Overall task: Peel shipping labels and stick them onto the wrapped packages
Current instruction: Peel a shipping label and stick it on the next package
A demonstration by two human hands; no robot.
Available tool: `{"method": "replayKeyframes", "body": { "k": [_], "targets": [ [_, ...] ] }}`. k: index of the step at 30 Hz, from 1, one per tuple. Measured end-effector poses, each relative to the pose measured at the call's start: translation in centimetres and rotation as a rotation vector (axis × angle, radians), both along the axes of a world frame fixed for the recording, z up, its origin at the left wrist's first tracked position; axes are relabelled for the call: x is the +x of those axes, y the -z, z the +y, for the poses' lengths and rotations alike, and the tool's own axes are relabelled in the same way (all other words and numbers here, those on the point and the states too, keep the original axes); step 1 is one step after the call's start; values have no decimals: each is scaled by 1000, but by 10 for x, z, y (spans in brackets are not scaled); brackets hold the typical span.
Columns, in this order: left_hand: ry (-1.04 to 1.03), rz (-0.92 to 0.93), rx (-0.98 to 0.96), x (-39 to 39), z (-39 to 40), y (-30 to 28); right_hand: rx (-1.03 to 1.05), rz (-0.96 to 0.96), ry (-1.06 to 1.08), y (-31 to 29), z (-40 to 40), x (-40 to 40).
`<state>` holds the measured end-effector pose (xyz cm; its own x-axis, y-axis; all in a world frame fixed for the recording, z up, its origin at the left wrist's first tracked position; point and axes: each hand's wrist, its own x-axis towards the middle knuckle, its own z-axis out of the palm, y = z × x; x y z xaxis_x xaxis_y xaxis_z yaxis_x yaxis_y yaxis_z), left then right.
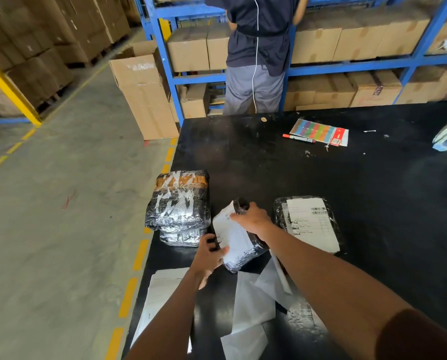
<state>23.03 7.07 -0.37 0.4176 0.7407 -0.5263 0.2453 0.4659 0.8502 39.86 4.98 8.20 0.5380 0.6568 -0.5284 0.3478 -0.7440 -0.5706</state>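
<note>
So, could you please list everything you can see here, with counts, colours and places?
table: one, black, right half of the view
package in hand: one, black wrap, white label, table centre
labelled package: one, black, white label, right of the hands
stacked packages: at least two, black with silver tape, left table edge
loose sheets: several, white, near table edge
marker: one, red and black, far side
colour card: one, multicoloured, beside the marker
boxes: many, brown, blue shelves
another person: one, dark shirt, at the shelves
left hand: holds the package's near end
right hand: grips its far end
</note>
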Motion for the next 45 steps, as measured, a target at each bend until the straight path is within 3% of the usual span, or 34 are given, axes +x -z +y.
{"method": "replayKeyframes", "body": {
  "k": [3,6,10,14,21,26,29,33,37,40,45],
  "targets": [
    [73,117,69,2,-2,2,136,-58,15,-6,-15,1],
    [157,320,228,-4,-11,14,279,46,122,-23,-27,18],
    [316,449,528,-12,-34,14,428,234,248,-51,-57,61],
    [625,652,720,-11,-42,25,424,414,400,-52,-98,102],
    [719,771,768,-9,-40,30,390,382,533,-41,-151,129],
    [817,801,753,-15,-40,33,316,170,490,15,-143,171],
    [835,800,730,-17,-40,31,302,19,404,-24,-139,142],
    [820,780,716,-20,-41,29,154,-368,246,-30,-133,135],
    [803,761,732,-23,-42,31,368,-719,-129,-29,-122,128],
    [792,762,734,-23,-43,32,320,-749,-336,-21,-114,119],
    [790,748,714,-24,-44,29,161,-767,-249,-10,-103,118]
  ]
}}
